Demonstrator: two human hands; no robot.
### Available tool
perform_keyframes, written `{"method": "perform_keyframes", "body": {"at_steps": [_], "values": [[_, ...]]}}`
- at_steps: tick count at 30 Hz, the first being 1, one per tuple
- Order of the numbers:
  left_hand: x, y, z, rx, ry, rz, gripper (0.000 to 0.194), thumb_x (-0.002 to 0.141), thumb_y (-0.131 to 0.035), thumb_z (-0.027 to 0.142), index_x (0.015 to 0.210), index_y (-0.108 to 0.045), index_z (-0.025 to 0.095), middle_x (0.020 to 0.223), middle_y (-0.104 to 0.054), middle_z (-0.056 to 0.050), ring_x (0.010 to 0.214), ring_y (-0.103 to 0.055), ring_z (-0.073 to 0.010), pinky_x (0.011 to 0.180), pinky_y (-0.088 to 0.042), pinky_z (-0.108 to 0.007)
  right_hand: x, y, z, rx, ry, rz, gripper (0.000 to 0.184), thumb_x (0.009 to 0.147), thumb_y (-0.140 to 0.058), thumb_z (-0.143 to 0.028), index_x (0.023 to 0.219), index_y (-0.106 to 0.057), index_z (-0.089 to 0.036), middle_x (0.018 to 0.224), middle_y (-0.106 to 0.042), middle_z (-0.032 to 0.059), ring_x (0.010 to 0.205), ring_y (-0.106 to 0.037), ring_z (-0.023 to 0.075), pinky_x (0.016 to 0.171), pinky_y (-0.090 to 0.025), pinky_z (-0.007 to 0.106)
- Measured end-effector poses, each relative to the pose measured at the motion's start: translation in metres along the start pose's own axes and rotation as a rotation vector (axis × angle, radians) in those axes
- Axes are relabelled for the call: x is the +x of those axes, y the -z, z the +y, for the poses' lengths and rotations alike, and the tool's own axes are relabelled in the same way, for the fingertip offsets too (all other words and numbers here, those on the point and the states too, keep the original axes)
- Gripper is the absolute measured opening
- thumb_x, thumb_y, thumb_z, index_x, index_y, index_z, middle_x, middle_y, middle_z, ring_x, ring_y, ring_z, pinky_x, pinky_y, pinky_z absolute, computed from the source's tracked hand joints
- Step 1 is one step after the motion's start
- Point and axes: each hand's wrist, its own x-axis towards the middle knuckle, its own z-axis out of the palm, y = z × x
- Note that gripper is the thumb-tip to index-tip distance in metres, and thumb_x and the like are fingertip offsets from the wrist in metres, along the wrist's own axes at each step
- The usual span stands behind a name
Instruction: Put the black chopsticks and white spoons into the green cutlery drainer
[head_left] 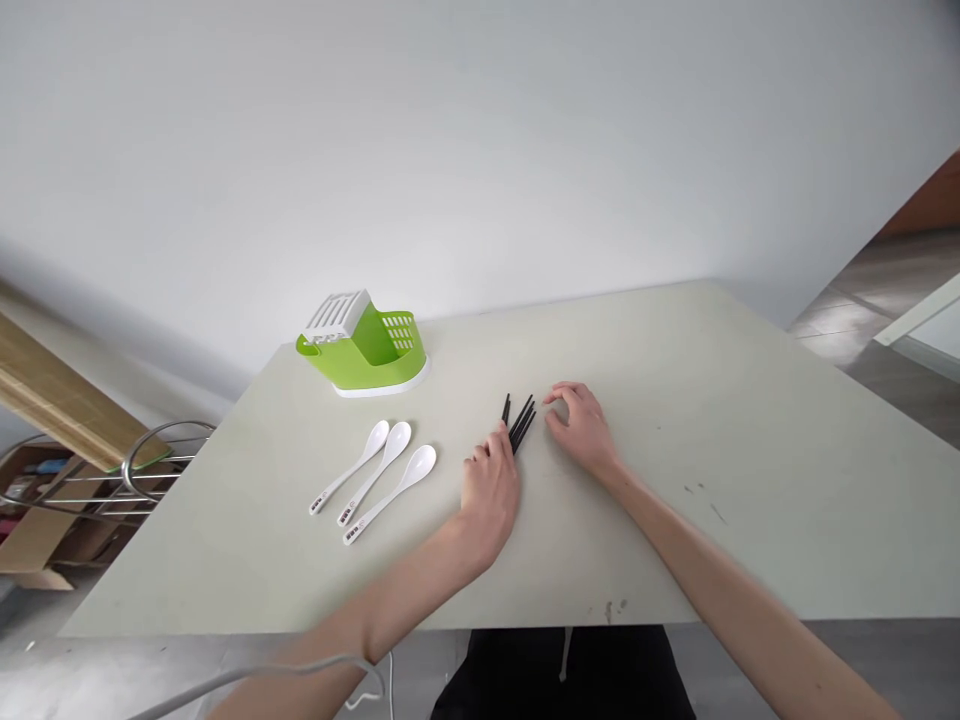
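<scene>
Several black chopsticks (523,425) lie near the middle of the table, their tips pointing away from me and slightly fanned. My left hand (491,482) is closed over their near part, which it hides. Just right of the tips, my right hand (583,425) rests low over the table, with curved fingers and a gap between thumb and forefinger; nothing shows in it. Left of my left hand lie three white spoons (386,478), bowls away from me. Farther back stands a green and white utensil holder (367,350) with a slotted white top and an open basket side.
The pale table (720,400) meets a white wall (480,150) at the back. Left of the table are a metal rack (142,470), a long cardboard piece (67,390) and an open box (45,530). A grey cable (255,675) crosses below my left forearm.
</scene>
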Motion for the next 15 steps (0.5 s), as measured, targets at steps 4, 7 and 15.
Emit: {"method": "perform_keyframes", "body": {"at_steps": [4,7,15], "values": [[0.005,0.002,-0.003,-0.06,-0.006,0.007,0.065,0.1,-0.045,0.017,0.165,-0.035,0.014,0.115,-0.067,-0.021,0.1,-0.067,-0.0301,0.081,-0.055,-0.041,0.0,0.0,0.0,-0.002,0.003,-0.004,0.02,0.085,-0.052,-0.018,0.099,-0.064,-0.024,0.121,-0.065,0.0107,0.119,-0.06,0.0281,0.107,-0.044,0.045],[0.007,0.013,-0.017,-0.115,-0.026,0.037,0.064,0.105,-0.05,0.037,0.162,-0.037,0.013,0.121,-0.065,-0.02,0.105,-0.064,-0.0316,0.088,-0.052,-0.042,-0.001,0.002,-0.003,0.0,-0.018,-0.008,0.018,0.086,-0.053,-0.019,0.098,-0.064,-0.024,0.121,-0.065,0.0105,0.118,-0.06,0.0283,0.106,-0.045,0.045],[-0.004,0.027,-0.125,-0.327,0.118,0.344,0.048,0.107,-0.042,0.044,0.144,-0.052,0.014,0.132,-0.06,-0.019,0.123,-0.056,-0.0338,0.107,-0.045,-0.048,-0.002,0.005,-0.006,0.052,-0.047,0.007,0.02,0.091,-0.049,-0.02,0.107,-0.06,-0.023,0.119,-0.064,0.0123,0.111,-0.063,0.0272,0.098,-0.049,0.043]]}}
